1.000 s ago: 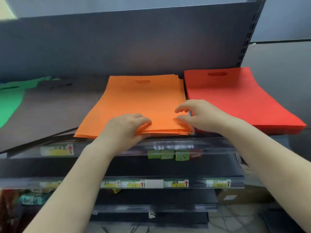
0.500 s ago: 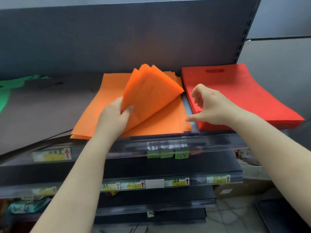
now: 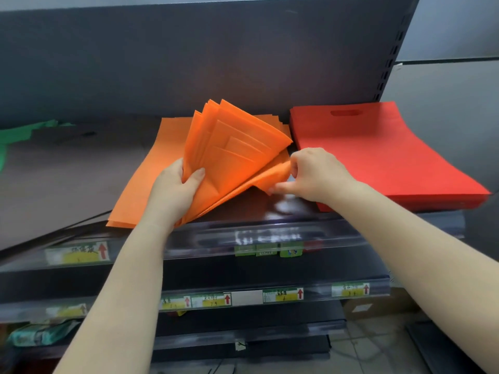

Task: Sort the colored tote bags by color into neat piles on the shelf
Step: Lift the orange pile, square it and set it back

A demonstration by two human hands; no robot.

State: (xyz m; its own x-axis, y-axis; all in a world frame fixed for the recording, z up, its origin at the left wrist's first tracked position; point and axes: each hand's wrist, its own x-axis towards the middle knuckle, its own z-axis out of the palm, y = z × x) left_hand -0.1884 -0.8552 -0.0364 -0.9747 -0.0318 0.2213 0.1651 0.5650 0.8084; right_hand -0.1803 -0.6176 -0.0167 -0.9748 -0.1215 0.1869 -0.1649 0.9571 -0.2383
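A pile of orange tote bags [image 3: 162, 147] lies in the middle of the top shelf [image 3: 67, 184]. Its right front corner is folded up and fanned out [image 3: 237, 147]. My left hand [image 3: 172, 193] grips that lifted bundle, thumb on top. My right hand [image 3: 316, 174] pinches the corner of the lowest lifted orange bags, just above the bare shelf. A flat pile of red tote bags [image 3: 378, 157] with a cut-out handle lies to the right, touching the orange pile's edge. Green bags [image 3: 16, 133] peek in at the far left.
The dark back panel [image 3: 216, 63] rises right behind the piles. A clear price rail [image 3: 243, 238] with labels runs along the shelf front. Lower shelves with more labels and a packet [image 3: 40, 333] sit below. A grey wall stands to the right.
The orange pile lay flat a second ago. My left hand has lifted and fanned its right front corner higher, baring the shelf, and my right hand has moved in to pinch the lowest bags.
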